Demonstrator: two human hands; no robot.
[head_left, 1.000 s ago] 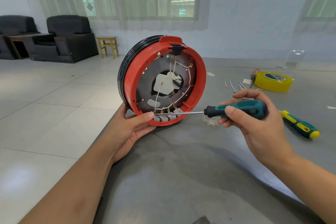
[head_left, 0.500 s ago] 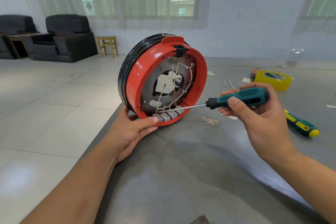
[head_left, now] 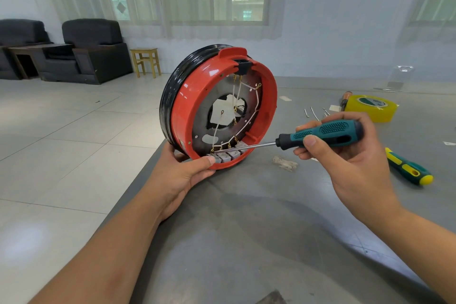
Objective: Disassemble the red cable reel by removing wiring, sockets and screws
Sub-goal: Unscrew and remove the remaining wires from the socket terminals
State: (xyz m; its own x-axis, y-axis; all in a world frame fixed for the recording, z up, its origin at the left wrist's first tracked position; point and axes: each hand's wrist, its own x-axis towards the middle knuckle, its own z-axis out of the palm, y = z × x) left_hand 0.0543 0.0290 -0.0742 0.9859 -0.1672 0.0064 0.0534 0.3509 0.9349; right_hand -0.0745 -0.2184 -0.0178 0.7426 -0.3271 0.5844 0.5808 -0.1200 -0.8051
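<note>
Here, the red cable reel stands on edge at the counter's left edge, its open wired face turned toward the right. The left hand grips its bottom rim, thumb just beside the grey sockets. The right hand, fingers wrapped around the teal screwdriver, holds it nearly level, its shaft running leftward to the sockets.

Left hand gripping from below, thumb forward, right hand fingers curled, both forearms extended

Grey table: reel, tape, screwdriver
</note>
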